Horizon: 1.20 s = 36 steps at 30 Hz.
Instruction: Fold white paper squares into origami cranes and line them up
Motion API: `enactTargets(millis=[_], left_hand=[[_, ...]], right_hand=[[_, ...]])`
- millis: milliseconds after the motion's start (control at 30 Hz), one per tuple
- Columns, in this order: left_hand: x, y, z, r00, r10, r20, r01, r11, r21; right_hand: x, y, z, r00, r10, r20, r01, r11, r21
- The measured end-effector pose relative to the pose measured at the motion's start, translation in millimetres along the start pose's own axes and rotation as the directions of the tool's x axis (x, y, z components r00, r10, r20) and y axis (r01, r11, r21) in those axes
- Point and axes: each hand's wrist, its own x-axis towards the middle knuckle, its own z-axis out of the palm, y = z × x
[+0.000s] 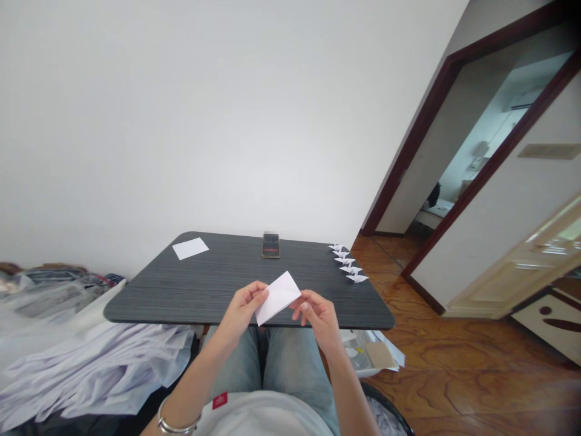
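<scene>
L grip [242, 309] clamped on folded white paper [276, 298], held over worktop [213, 275] edge; R grip [318, 318] part-open just beside, contact unclear. Risk: one-hand hold loose, paper slips, drops off edge.

The head-worn camera looks forward and steeply down from above the person's chest. It sits close over the left hand [242, 309], the right hand [318, 318] and the folded paper [278, 298] between them. The dark table [204, 290] lies below; the white wall [181, 121] fills the upper frame.
</scene>
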Motion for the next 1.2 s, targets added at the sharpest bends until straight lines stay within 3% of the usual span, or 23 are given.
enactTargets(millis=[200,367,500,567,633,733,833,933,1200], left_hand=[[-3,4,4.4,0.999,-0.017,0.035,0.018,0.999,-0.037],[-2,1,6.7,0.999,0.002,0.042,-0.002,1.0,-0.011],[1,-10,8.8,0.998,0.019,0.065,-0.021,0.999,0.029],[2,-15,9.5,0.995,0.098,0.003,-0.097,0.99,0.101],[1,-17,10.0,0.959,0.26,-0.112,-0.221,0.935,0.278],[-2,-13,11.6,0.938,0.344,-0.034,-0.292,0.841,0.456],[-5,-9,14.5,0.942,0.331,0.058,-0.325,0.854,0.407],[-5,-8,17.7,0.96,0.26,0.104,-0.28,0.901,0.331],[-5,-12,19.6,0.978,0.202,0.05,-0.204,0.877,0.435]], right_hand=[[-1,-6,6,0.999,0.046,0.004,-0.045,0.99,-0.136],[-2,-5,10,1.0,0.007,-0.005,-0.008,0.991,-0.136],[-2,-1,16,0.998,0.046,-0.04,-0.05,0.993,-0.109],[-2,0,18,0.996,0.079,-0.05,-0.084,0.99,-0.11],[-2,-2,18,0.995,0.082,-0.06,-0.09,0.986,-0.143],[-2,-4,16,0.996,0.038,-0.076,-0.056,0.967,-0.247],[-2,-2,14,0.993,-0.013,-0.117,-0.028,0.939,-0.342],[-2,0,13,0.99,-0.037,-0.137,-0.02,0.919,-0.394],[-3,-3,11,0.992,-0.046,-0.121,-0.005,0.921,-0.39]])
